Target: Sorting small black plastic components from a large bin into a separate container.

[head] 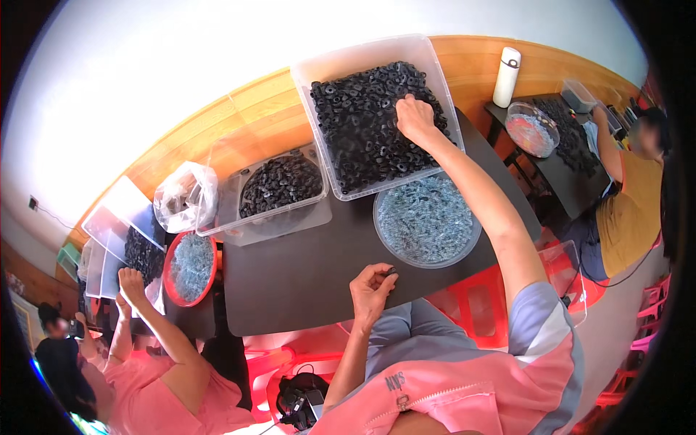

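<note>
My right hand (416, 117) reaches into a large translucent plastic bin (375, 49), its fingertips down at a heap of small black ring-shaped parts (359, 125). Whether those fingers pinch a part is hidden from above. Low over the table's near edge, my left hand (372, 291) pinches one small black part (392, 271) between thumb and fingertips. Between the hands lies a round clear tray (399, 260) full of small bluish transparent pieces (427, 223). One edge of the bin overhangs this tray.
Left of the bin, a clear plastic box (272, 217) holds more black parts. A plastic bag (187, 198) and a red bowl (169, 283) of clear pieces stand farther left. Co-workers sit on both sides, a pink shirt (168, 391) at left. A white bottle (507, 79) stands on the right table.
</note>
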The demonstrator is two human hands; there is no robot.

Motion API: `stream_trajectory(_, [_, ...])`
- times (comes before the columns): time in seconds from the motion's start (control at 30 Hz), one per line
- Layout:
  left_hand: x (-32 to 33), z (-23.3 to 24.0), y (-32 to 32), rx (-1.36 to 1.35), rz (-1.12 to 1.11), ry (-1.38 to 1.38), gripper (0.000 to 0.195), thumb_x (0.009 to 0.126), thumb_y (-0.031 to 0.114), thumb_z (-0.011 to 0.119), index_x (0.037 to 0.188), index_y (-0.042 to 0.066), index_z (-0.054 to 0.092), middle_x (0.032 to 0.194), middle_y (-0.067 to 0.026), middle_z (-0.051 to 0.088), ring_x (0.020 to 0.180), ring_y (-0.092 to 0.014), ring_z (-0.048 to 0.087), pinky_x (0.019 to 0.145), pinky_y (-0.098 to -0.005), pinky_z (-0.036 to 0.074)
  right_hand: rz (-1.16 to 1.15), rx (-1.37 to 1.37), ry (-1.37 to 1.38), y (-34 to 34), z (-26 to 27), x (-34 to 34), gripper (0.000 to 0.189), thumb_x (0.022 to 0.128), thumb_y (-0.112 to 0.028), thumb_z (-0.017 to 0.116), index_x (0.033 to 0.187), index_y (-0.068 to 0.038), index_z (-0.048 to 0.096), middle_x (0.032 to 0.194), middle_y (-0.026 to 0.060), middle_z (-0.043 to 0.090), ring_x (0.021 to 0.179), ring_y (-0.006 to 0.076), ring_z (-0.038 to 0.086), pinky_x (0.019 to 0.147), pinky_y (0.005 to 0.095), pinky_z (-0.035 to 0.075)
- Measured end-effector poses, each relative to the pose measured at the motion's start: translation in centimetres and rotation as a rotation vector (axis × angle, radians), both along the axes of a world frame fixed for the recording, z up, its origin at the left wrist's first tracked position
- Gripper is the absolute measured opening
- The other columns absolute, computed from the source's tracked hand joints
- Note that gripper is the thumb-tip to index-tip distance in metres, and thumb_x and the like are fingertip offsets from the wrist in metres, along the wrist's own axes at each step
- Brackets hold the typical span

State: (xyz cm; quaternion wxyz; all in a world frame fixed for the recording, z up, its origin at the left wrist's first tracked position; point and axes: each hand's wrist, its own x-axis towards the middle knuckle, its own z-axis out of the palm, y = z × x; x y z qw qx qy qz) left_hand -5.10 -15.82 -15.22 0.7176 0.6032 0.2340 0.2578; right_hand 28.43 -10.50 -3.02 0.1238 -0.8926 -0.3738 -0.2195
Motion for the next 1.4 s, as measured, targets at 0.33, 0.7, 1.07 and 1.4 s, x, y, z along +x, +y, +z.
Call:
stream_trajectory(0.33, [-0.1,0.0,0.0,0.025,-0.008,0.014,0.013,0.079,0.0,0.065,0.092,0.0,0.062,0.07,0.0007,0.061,0.061,-0.004,0.055,0.053,-0.0174,0.042,0.587,0.733,1.08,-8.8,-0.7,-6.8,0.016,0.089,-0.008,0.053,0.096,0.002,0.063,0.075,0.0032,0.058,0.061,0.0092,0.054,0.058,0.024,0.05])
stream_trajectory(0.7, [-0.2,1.5,0.4,-0.079,-0.019,-0.043,0.013,0.08,-0.002,0.062,0.093,0.001,0.063,0.083,-0.0017,0.063,0.064,-0.006,0.056,0.055,-0.0184,0.045,0.552,0.811,1.227,-18.1,-6.6,-17.0,0.015,0.086,0.001,0.055,0.096,0.005,0.064,0.087,0.0057,0.055,0.077,0.0108,0.058,0.068,0.0245,0.055])
stream_trajectory(1.07, [0.8,3.0,-0.3,-0.103,-0.12,-0.079,0.015,0.082,0.0,0.062,0.097,0.001,0.062,0.083,-0.0038,0.065,0.063,-0.007,0.059,0.055,-0.0195,0.048,0.592,0.754,1.491,-17.1,-5.5,-19.8,0.013,0.086,-0.005,0.06,0.095,0.004,0.064,0.079,0.0047,0.064,0.069,0.0082,0.06,0.065,0.0207,0.05])
stream_trajectory(1.4, [0.7,3.0,-0.5,-0.084,-0.1,-0.06,0.016,0.082,0.0,0.063,0.098,0.0,0.062,0.079,-0.0034,0.064,0.064,-0.008,0.06,0.056,-0.0196,0.048,0.622,0.684,1.435,-16.9,-6.4,-20.2,0.012,0.085,-0.005,0.06,0.093,0.003,0.064,0.081,0.0052,0.063,0.065,0.0084,0.057,0.061,0.0213,0.049])
